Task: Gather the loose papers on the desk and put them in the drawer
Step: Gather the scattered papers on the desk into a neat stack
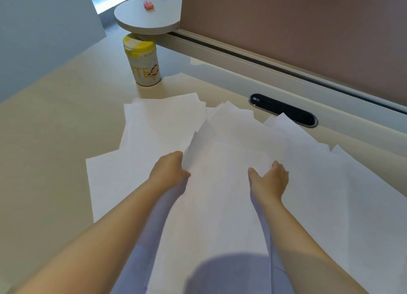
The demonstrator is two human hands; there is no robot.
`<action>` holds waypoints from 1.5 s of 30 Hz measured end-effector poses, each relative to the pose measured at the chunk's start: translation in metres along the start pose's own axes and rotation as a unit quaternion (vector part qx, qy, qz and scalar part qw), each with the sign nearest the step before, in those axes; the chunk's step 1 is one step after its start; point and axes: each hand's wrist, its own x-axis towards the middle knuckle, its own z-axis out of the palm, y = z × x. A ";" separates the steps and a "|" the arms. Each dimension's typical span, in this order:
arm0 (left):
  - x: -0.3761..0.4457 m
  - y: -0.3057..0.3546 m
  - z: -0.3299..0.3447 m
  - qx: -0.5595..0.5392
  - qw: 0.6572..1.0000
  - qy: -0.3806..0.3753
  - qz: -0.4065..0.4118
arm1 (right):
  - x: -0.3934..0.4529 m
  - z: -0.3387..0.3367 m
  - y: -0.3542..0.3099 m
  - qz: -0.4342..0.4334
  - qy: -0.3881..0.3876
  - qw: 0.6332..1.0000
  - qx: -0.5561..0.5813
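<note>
While the desk [55, 126] spreads pale and broad under both forearms, the loose papers [220, 205] cover most of it around the hands, fanned out beyond the fingertips and running back beneath the wrists toward the person's body. No drawer shows anywhere, so its place cannot be told.

Beyond the left hand, well apart, stands a canister with a yellow lid [143, 62]; beyond the right hand a dark oval cable port [283, 109] sits in the desk, partly overlapped by a sheet corner.

The step in hand looks like drawing the sheets into one pile. To do it well, I would judge that both hands should sweep inward together, keeping the palms low so the lower sheets slide rather than crease, then square the edges before lifting.

The left hand [170, 168] is turned on its side, fingers curled against a raised fold of paper; they appear to grip its edge, though the sheet hides the fingertips. The right hand [269, 179] rests on the sheets, fingers relaxed and spread, thumb out, holding nothing.
</note>
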 end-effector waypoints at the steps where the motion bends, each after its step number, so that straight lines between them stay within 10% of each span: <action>1: 0.003 0.001 0.000 -0.002 1.000 0.022 0.008 | 0.001 -0.004 -0.004 0.005 0.004 0.998 0.065; 7: 0.029 0.004 -0.013 -0.029 0.992 0.120 -0.017 | 0.011 -0.013 -0.020 0.097 -0.056 0.935 0.336; 16: 0.018 -0.025 -0.037 -0.237 0.960 0.083 -0.121 | 0.002 0.018 -0.045 -0.010 -0.155 0.975 0.160; 26: -0.023 -0.086 -0.032 -0.090 0.948 0.180 -0.248 | -0.033 0.047 -0.052 -0.157 -0.249 0.939 -0.180; 33: -0.034 -0.093 -0.036 -0.329 0.906 0.185 -0.193 | -0.059 0.044 -0.065 -0.109 -0.326 0.935 0.083; 39: -0.040 -0.114 -0.042 -0.338 0.900 0.208 -0.178 | -0.067 0.048 -0.064 -0.026 -0.297 0.942 0.151; 45: -0.048 -0.127 -0.053 -0.267 0.935 0.173 -0.155 | -0.069 0.046 -0.056 -0.130 -0.119 0.982 -0.067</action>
